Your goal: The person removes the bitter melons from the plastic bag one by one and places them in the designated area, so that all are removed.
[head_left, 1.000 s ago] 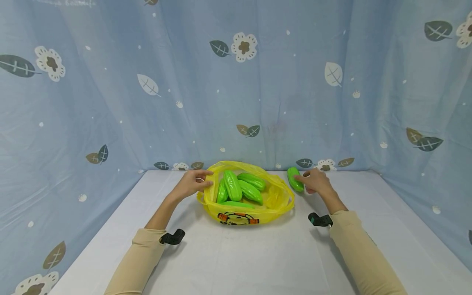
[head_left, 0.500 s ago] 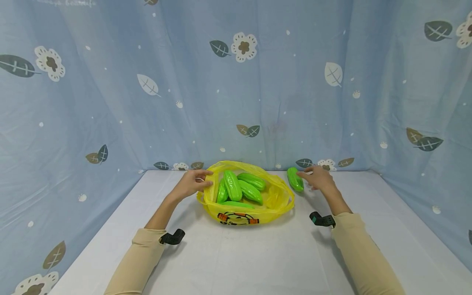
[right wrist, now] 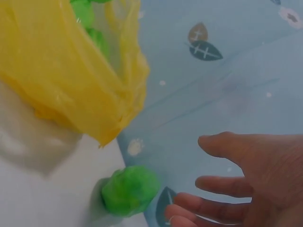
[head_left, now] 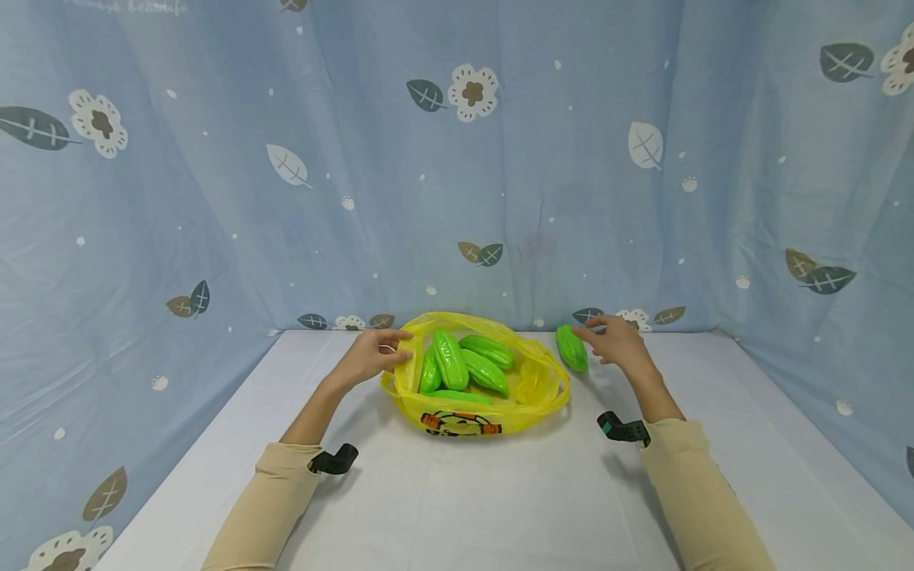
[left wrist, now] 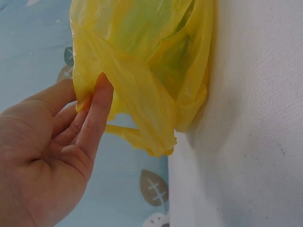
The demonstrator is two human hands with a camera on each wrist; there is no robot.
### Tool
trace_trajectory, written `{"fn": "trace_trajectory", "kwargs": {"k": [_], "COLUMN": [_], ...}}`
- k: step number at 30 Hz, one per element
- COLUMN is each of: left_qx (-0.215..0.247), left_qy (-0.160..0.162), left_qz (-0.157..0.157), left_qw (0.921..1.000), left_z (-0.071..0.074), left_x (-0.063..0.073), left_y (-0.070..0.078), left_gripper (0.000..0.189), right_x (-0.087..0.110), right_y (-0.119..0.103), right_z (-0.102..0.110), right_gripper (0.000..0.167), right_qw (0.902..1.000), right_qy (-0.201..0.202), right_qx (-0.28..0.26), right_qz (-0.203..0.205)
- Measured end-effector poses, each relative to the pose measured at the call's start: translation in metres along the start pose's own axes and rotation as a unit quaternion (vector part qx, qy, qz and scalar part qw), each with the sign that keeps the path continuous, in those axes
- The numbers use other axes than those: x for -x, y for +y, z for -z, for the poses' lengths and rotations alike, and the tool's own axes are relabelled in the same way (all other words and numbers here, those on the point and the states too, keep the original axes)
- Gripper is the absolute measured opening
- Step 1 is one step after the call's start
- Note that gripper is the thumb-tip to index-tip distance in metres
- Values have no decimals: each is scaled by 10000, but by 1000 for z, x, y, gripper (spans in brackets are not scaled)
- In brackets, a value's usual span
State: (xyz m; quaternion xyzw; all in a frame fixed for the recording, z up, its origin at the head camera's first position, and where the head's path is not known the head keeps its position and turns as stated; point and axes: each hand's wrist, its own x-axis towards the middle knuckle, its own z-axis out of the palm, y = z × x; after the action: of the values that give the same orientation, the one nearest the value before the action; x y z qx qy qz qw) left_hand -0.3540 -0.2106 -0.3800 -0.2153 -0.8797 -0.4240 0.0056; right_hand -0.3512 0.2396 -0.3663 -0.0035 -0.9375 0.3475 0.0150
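My left hand (head_left: 369, 354) pinches the left rim of a yellow plastic bag (head_left: 464, 416); in the left wrist view, thumb and fingers close on the thin film (left wrist: 137, 90). Inside the wide-mouthed bag lie several shiny green ribbed gourds (head_left: 451, 359), which look like bitter melons. One more bitter melon (head_left: 571, 349) lies on the table to the right of the bag. Beside it hovers my right hand (head_left: 617, 341), fingers spread and relaxed. The right wrist view shows a gap between these fingers and the end of that bitter melon (right wrist: 130, 190).
A white cloth covers the table (head_left: 500, 500). Behind it and at both sides hangs a blue curtain (head_left: 571, 198) with leaf and flower prints, close to the bag and the loose bitter melon. Black camera mounts (head_left: 334, 459) stick out from both wrists.
My right hand has let go of the loose bitter melon and drawn slightly up and away from it. The left hand and the bag have stayed put.
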Motion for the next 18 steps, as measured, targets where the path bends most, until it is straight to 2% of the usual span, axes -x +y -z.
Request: {"fn": "trace_trajectory", "kwargs": {"k": [7,18], "left_qx": [-123,-36], "left_qy": [-14,21], "left_qz": [23,-50], "left_qw": [9999,10000], "left_z": [-1,0], "left_x": [-1,0], "left_y": [1,0], "left_gripper": [43,42], "right_x": [5,10], "right_y": [-11,-23], "right_z": [1,4], "right_gripper": [65,64], "right_qw": [9999,9993], "right_qy": [26,-42], "right_qx": [82,290], "right_qz": [125,249]}}
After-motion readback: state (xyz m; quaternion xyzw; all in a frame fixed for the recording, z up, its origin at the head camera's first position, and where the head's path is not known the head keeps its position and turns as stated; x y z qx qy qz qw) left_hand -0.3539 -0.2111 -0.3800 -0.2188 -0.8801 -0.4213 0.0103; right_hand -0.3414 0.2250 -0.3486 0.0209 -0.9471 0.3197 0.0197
